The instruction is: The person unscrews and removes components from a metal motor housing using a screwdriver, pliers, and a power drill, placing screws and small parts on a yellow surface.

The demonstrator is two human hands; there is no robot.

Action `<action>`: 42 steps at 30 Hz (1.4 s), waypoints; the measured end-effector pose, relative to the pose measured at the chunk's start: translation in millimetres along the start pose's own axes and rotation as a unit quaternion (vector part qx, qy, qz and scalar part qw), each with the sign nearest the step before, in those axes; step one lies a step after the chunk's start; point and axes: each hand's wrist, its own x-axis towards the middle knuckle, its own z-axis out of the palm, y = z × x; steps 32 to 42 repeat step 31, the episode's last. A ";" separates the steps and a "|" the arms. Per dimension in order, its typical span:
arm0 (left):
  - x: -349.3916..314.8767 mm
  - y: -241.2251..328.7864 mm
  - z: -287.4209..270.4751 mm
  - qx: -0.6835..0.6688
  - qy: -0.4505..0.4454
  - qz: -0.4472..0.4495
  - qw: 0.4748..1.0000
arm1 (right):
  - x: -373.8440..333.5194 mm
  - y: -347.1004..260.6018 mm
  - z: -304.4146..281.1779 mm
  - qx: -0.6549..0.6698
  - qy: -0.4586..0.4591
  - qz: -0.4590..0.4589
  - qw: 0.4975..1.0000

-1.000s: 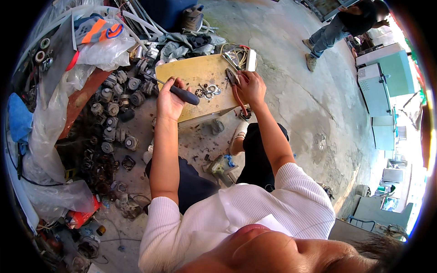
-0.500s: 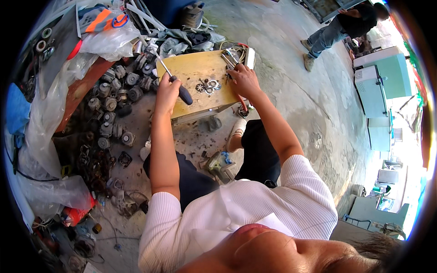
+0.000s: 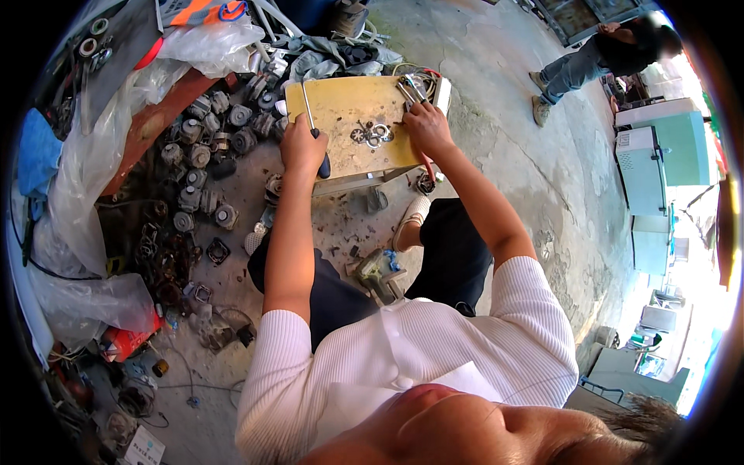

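Note:
My left hand (image 3: 304,147) is closed round a screwdriver (image 3: 308,105) at the left edge of a small yellow-topped table (image 3: 337,101). The metal shaft points away from me, and the dark handle sticks out below my fist. Over at the table's right end, my right hand (image 3: 428,128) has its fingers bent down among several metal hand tools (image 3: 408,88). Just below that hand shows a red handle (image 3: 428,166). My right fingertips are hidden, so what they grip is unclear. Between my hands lie small metal rings and toothed parts (image 3: 371,136).
Many small metal motor-like parts (image 3: 188,198) are heaped on the floor at left, beside clear plastic sheeting (image 3: 70,232). A greenish machine part (image 3: 377,271) lies between my feet. Another person (image 3: 597,58) stands at the far right, near pale green cabinets (image 3: 642,170).
The screwdriver has swung more upright in my left hand, its handle dropping closer to the wrist. My right hand has stayed by the tools. The whole view has shifted a little.

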 end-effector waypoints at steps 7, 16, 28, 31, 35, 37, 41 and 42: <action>-6.0 12.9 9.1 0.039 0.112 0.102 0.988 | 1.2 -3.4 -19.4 0.216 0.027 0.133 0.967; 5.5 20.3 60.7 -0.808 -0.241 -0.272 0.463 | 50.8 2.8 3.6 0.313 0.011 0.176 0.933; 10.0 11.7 70.3 -0.808 -0.165 -0.300 0.480 | 45.1 -21.9 15.4 0.348 0.037 0.160 0.923; 7.9 11.3 73.8 -0.804 -0.204 -0.284 0.480 | 41.7 -35.1 3.9 0.616 -0.046 0.151 0.772; 7.9 11.3 73.8 -0.804 -0.204 -0.284 0.480 | 41.7 -35.1 3.9 0.616 -0.046 0.151 0.772; 7.9 11.3 73.8 -0.804 -0.204 -0.284 0.480 | 41.7 -35.1 3.9 0.616 -0.046 0.151 0.772; 7.9 11.3 73.8 -0.804 -0.204 -0.284 0.480 | 41.7 -35.1 3.9 0.616 -0.046 0.151 0.772; 7.9 11.3 73.8 -0.804 -0.204 -0.284 0.480 | 41.7 -35.1 3.9 0.616 -0.046 0.151 0.772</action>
